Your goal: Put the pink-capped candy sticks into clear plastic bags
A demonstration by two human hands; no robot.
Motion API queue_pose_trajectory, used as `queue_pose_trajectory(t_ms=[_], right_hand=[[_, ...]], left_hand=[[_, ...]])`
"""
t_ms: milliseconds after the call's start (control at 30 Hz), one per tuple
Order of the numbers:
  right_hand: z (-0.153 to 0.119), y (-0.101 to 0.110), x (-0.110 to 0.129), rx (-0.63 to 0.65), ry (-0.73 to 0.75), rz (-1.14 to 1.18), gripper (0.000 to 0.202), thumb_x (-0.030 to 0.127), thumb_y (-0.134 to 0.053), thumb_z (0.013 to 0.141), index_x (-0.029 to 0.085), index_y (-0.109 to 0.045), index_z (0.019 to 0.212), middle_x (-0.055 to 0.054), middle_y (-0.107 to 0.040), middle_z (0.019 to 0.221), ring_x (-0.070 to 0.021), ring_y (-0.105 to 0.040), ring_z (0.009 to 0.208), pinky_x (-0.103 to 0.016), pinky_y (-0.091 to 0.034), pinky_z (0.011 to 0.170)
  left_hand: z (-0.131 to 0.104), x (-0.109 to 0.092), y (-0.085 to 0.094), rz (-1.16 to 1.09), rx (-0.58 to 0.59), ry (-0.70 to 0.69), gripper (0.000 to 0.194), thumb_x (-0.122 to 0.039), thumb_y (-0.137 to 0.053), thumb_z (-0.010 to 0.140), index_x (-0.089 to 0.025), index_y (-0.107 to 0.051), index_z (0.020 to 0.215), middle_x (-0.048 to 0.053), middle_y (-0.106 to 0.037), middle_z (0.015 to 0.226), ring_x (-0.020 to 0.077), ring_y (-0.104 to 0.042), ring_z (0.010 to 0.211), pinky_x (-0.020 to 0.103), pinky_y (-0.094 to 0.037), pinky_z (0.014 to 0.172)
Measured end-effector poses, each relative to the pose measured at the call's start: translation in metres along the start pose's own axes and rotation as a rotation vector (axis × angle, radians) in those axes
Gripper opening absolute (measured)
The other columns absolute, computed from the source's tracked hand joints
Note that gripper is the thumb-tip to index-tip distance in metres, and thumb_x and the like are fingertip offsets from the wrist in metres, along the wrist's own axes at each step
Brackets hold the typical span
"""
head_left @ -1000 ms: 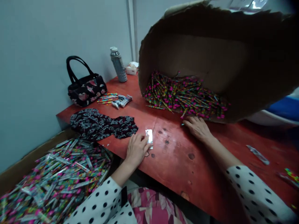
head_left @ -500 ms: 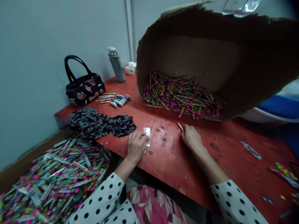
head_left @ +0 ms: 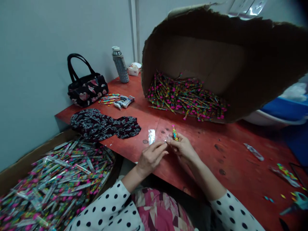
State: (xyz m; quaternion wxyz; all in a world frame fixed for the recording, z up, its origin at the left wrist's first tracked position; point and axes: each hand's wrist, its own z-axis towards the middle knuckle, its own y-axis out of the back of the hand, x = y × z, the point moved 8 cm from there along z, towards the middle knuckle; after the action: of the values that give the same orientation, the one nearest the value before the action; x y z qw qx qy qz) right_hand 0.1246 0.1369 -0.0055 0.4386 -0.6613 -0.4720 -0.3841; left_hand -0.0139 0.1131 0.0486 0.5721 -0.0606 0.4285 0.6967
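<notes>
My right hand (head_left: 184,148) is closed around a colourful beaded stick (head_left: 174,132) with a pink tip, held upright above the red table (head_left: 199,173). Thumb and fingers of my left hand (head_left: 151,157) are pinched together near the right fingertips; whatever lies between them is too small to make out. Just beyond the left hand lies a flat silvery clear wrapper (head_left: 151,136). Many similar sticks (head_left: 187,98) are heaped inside a cardboard box (head_left: 223,64) tipped on its side. At the lower left, a second box (head_left: 14,160) holds wrapped sticks (head_left: 64,183).
A dark patterned cloth (head_left: 103,125), a floral handbag (head_left: 89,89), a flask (head_left: 120,65) and a tissue box (head_left: 134,69) stand or lie at the left. To the right are a clear wrapper (head_left: 253,151), loose beads, scissors (head_left: 297,203) and a blue basin (head_left: 286,109).
My right hand has moved left with the stick, now beside my left hand. The left hand has lifted off the silvery wrapper and come toward the right one.
</notes>
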Motion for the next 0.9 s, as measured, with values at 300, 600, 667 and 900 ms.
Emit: queue_pose_trajectory(t_ms=[300, 600, 667, 900], right_hand=[[0.007, -0.011, 0.018, 0.082, 0.025, -0.077, 0.041, 0.030, -0.078, 0.054, 0.018, -0.052, 0.083, 0.011, -0.046, 0.048, -0.0024, -0.029, 0.033, -0.017, -0.017, 0.032], [-0.046, 0.002, 0.013, 0.011, 0.253, -0.594, 0.028, 0.040, -0.045, 0.086, 0.019, -0.058, 0.099, 0.001, -0.052, 0.063, -0.0111, -0.047, 0.048, -0.022, -0.036, 0.044], [-0.064, -0.002, 0.010, 0.008, 0.389, -0.722, 0.024, 0.034, -0.045, 0.087, 0.020, -0.060, 0.101, -0.003, -0.057, 0.075, -0.0143, -0.054, 0.063, -0.025, -0.042, 0.057], [-0.078, -0.009, -0.002, -0.047, 0.530, -0.828, 0.025, 0.025, -0.044, 0.088, 0.019, -0.060, 0.106, -0.006, -0.058, 0.086, -0.0177, -0.056, 0.079, -0.028, -0.044, 0.071]], left_hand=[[-0.011, 0.039, -0.027, -0.552, 0.261, 0.677, 0.030, -0.037, -0.054, 0.079, -0.014, -0.069, 0.066, 0.001, -0.062, 0.057, 0.0122, -0.054, 0.054, 0.021, -0.039, 0.052], [-0.040, 0.067, -0.043, -1.217, -0.266, 1.316, 0.023, -0.026, -0.077, 0.057, -0.011, -0.063, 0.066, 0.004, -0.064, 0.063, 0.0122, -0.061, 0.058, 0.024, -0.052, 0.059], [-0.037, 0.066, -0.044, -1.332, -0.370, 1.322, 0.021, -0.023, -0.077, 0.058, -0.012, -0.060, 0.065, 0.003, -0.063, 0.063, 0.0124, -0.062, 0.059, 0.025, -0.053, 0.061], [-0.024, 0.050, -0.058, -1.449, -0.431, 1.308, 0.021, -0.020, -0.075, 0.061, -0.011, -0.060, 0.071, 0.003, -0.064, 0.066, 0.0116, -0.061, 0.057, 0.022, -0.052, 0.054]])
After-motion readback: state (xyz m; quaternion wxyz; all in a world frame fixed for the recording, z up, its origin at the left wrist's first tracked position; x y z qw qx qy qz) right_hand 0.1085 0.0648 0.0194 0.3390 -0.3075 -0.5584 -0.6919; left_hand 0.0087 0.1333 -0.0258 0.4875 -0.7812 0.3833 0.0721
